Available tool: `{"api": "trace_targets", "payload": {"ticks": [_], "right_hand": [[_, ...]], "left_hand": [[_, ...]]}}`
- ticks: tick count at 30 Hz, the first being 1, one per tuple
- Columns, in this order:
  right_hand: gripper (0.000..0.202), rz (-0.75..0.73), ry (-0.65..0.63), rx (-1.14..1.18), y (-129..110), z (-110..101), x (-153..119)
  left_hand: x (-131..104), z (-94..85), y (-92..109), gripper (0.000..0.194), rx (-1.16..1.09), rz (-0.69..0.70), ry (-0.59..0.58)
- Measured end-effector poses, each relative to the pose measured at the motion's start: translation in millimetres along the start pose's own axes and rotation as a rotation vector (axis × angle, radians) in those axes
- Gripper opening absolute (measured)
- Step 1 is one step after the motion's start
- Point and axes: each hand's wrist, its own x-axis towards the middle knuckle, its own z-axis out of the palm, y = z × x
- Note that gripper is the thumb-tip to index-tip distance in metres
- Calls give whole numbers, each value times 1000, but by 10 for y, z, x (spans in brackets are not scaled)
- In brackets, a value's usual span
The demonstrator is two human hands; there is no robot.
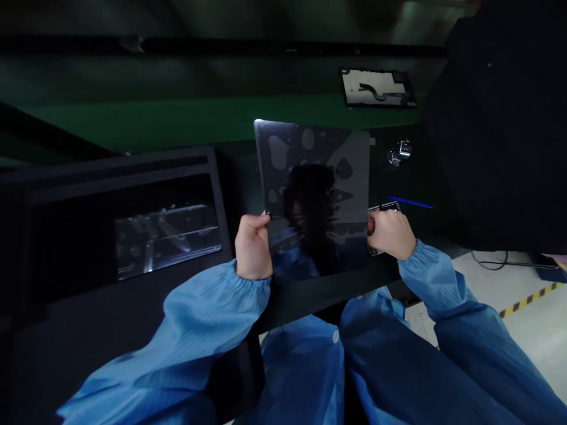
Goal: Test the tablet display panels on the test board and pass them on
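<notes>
Gripping the left edge of a glossy dark panel (349,206), the left hand (253,247) has its thumb on the near face, while the right hand (392,233) is curled closed around the opposite edge. The panel is held up above the near part of the dark bench (305,298), its face mirroring a head and shoulders between irregular blotches; a small pale tab (372,141) sticks out at its far right corner.

Just beyond the right hand and partly hidden by it lies a black-and-white printed card (385,207), with a thin blue stick (410,202) near its far right corner. Farther off stands a chrome tally counter (401,152), right of the panel. Farther still, by the green strip (177,121), lies a black-rimmed rectangular plate (354,82) with a pale middle and a dark curved piece across it.

Left of the left hand, a large black tray (219,195) holds a clear, shiny plastic sheet (166,239) with creases and glare. A big black shape (500,136), too dark to identify, blocks the far right side. Past the right sleeve (443,289), a dark cable (489,264) and yellow-and-black tape (527,301) show against the pale floor (538,336).
</notes>
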Motion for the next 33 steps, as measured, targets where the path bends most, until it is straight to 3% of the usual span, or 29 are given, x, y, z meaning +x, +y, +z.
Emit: {"api": "trace_targets", "payload": {"ticks": [4, 10, 12, 14, 16, 18, 19, 22, 23, 24, 26, 29, 33], "right_hand": [[10, -21, 48, -50, 17, 38, 0], [12, -38, 187, 274, 210, 291, 25], [16, -18, 281, 276, 222, 401, 1], [21, -17, 383, 278, 212, 499, -30], [25, -53, 461, 290, 210, 575, -52], [27, -110, 526, 300, 230, 634, -56], [28, -137, 556, 298, 249, 660, -51], [30, -196, 643, 260, 316, 739, -13], [31, -207, 668, 245, 336, 765, 2], [33, -214, 686, 232, 353, 790, 18], [38, -228, 712, 215, 374, 831, 42], [44, -245, 724, 195, 377, 866, 55], [46, -255, 735, 177, 365, 885, 45]], "left_hand": [[-94, 136, 72, 41, -32, 25, 83], [-101, 187, 160, 30, -117, -39, 21], [-20, 159, 334, 19, -170, 78, -30], [126, 107, 612, 14, -216, 394, 6], [319, 50, 955, 19, -139, 736, 124], [548, 21, 1279, 21, 86, 884, 134], [682, 24, 1405, 22, 246, 905, 54], [1203, 76, 1561, 30, 793, 1037, -370], [1413, 87, 1540, 32, 996, 1063, -395], [1629, 86, 1493, 34, 1167, 1067, -326], [2041, 36, 1363, 41, 1505, 933, -278], [2499, -153, 1202, 45, 1608, 824, -193], [2771, -471, 1168, 50, 1656, 723, -70]]}}
